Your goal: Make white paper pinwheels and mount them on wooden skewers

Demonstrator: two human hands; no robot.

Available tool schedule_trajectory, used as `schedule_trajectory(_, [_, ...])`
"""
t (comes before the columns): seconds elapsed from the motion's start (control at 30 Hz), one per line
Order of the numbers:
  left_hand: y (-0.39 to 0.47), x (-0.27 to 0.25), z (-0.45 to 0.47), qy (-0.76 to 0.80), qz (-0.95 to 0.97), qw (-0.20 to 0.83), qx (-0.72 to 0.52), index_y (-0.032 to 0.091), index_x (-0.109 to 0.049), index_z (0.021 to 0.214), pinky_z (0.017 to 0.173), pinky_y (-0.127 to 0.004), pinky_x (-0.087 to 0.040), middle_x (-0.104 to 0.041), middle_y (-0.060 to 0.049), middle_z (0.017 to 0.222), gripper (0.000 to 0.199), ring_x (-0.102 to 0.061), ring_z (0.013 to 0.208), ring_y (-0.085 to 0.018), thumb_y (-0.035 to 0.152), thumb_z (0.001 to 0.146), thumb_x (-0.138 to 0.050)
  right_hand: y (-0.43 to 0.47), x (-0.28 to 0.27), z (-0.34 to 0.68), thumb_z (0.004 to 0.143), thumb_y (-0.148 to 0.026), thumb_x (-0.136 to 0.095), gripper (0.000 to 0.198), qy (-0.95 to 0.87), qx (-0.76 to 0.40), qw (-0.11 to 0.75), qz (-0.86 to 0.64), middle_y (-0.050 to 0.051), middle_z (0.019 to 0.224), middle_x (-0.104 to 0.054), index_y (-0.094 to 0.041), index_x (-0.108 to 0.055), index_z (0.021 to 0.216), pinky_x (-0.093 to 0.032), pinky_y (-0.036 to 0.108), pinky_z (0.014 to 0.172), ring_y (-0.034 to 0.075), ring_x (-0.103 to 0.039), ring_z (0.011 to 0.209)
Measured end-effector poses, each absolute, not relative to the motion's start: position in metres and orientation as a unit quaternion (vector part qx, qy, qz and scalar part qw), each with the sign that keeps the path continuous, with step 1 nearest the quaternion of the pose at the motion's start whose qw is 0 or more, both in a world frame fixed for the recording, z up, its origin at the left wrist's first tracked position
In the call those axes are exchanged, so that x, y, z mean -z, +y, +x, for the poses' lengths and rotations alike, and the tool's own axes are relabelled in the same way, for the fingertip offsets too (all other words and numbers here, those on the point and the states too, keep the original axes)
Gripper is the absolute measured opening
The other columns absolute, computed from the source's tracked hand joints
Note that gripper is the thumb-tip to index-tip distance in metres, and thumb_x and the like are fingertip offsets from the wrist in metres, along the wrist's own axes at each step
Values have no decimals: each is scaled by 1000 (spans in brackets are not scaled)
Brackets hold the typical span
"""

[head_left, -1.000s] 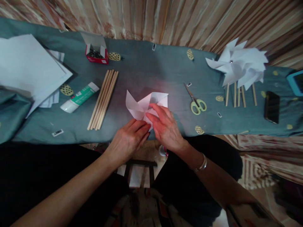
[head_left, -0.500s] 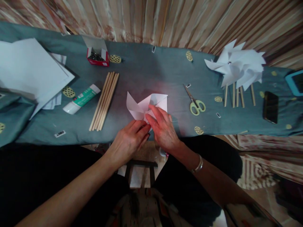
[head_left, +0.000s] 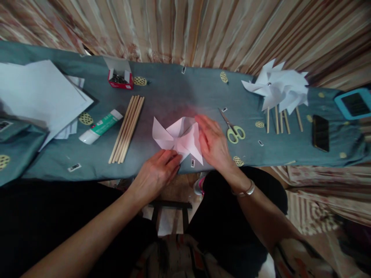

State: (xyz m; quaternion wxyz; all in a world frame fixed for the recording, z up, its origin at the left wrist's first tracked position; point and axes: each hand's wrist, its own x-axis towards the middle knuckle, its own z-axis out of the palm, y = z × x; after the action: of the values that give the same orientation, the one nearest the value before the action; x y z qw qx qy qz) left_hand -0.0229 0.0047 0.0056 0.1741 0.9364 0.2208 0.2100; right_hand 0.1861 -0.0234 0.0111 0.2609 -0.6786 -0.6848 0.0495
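A white paper pinwheel (head_left: 179, 137) with curled blades lies at the front of the cloth-covered table in front of me. At its lower left, my left hand (head_left: 158, 170) pinches the paper near the table edge, its fingers closed together. My right hand (head_left: 214, 144) is curved around the pinwheel's right side, with the fingertips and thumb on a blade's edge. Just right of that hand lie scissors (head_left: 235, 133) with pale green handles. To the left, several wooden sticks (head_left: 126, 129) lie side by side.
A glue tube (head_left: 101, 126) lies left of the sticks, below a red box of small dark metal pieces (head_left: 120, 79). Paper sheets (head_left: 43, 90) are stacked far left. Finished pinwheels on sticks (head_left: 278, 87) lie right, near a phone (head_left: 320, 133) and a blue-framed device (head_left: 355, 103).
My right hand has moved from the pinwheel's middle to its right edge, and another curled blade now shows. My left hand stays at the lower left. The view has shifted slightly.
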Motion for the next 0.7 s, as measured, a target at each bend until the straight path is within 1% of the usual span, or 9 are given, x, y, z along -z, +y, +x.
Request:
schedule_trajectory(0.1, [5, -7, -24, 217, 941, 168, -199, 11, -59, 109, 77, -32, -58, -64, -9, 100, 19, -63, 86, -19, 17, 93, -50, -5, -10, 197, 93, -17, -37, 51, -684, -73, 230, -688, 15, 146, -45, -11, -35, 144, -34, 46, 113, 25, -40, 136])
schedule_trajectory(0.13, [5, -8, -24, 214, 942, 165, -198, 11, -58, 110, 77, -32, -58, -64, -9, 100, 20, -63, 87, -19, 17, 93, -50, 0, -10, 199, 92, -16, -39, 55, -689, -88, 224, -684, 16, 145, -46, -11, -32, 146, -34, 46, 112, 25, -42, 135])
schedule_trajectory(0.2, [7, -8, -26, 208, 945, 157, -197, 11, -58, 111, 77, -33, -57, -64, -9, 102, 20, -62, 88, -20, 15, 92, -51, 7, -10, 201, 89, -15, -43, 59, -694, -120, 227, -672, 14, 138, -54, -14, -30, 147, -39, 45, 108, 24, -50, 128])
schedule_trajectory(0.27, [10, -8, -28, 204, 947, 143, -204, 12, -58, 112, 78, -34, -57, -64, -9, 103, 21, -61, 89, -20, 13, 92, -51, 10, -14, 202, 88, -16, -47, 60, -687, -142, 241, -671, 10, 127, -62, -17, -33, 146, -44, 42, 103, 23, -58, 117])
schedule_trajectory(0.33, [14, -9, -31, 204, 947, 126, -214, 12, -59, 110, 78, -34, -57, -64, -10, 103, 21, -61, 89, -21, 12, 91, -52, 9, -17, 203, 86, -17, -50, 57, -666, -153, 255, -684, 7, 114, -68, -18, -40, 143, -47, 40, 97, 22, -63, 106])
schedule_trajectory(0.47, [27, -9, -39, 211, 945, 103, -228, 11, -62, 106, 77, -34, -56, -64, -10, 102, 20, -61, 89, -21, 10, 89, -53, 0, -22, 207, 85, -19, -54, 46, -613, -162, 269, -725, 5, 92, -73, -16, -54, 131, -52, 36, 84, 20, -67, 83])
schedule_trajectory(0.6, [42, -11, -45, 226, 937, 94, -248, 11, -64, 104, 77, -36, -56, -64, -11, 103, 19, -60, 90, -22, 11, 89, -53, -17, -24, 210, 83, -22, -57, 46, -570, -214, 279, -742, 3, 82, -73, -14, -56, 128, -54, 34, 73, 18, -67, 70])
schedule_trajectory(0.7, [45, -15, -45, 240, 930, 94, -260, 11, -63, 108, 78, -36, -55, -64, -11, 104, 20, -60, 90, -22, 11, 90, -52, -33, -26, 207, 80, -23, -60, 47, -538, -247, 256, -764, 3, 77, -74, -14, -57, 126, -54, 35, 71, 19, -68, 68])
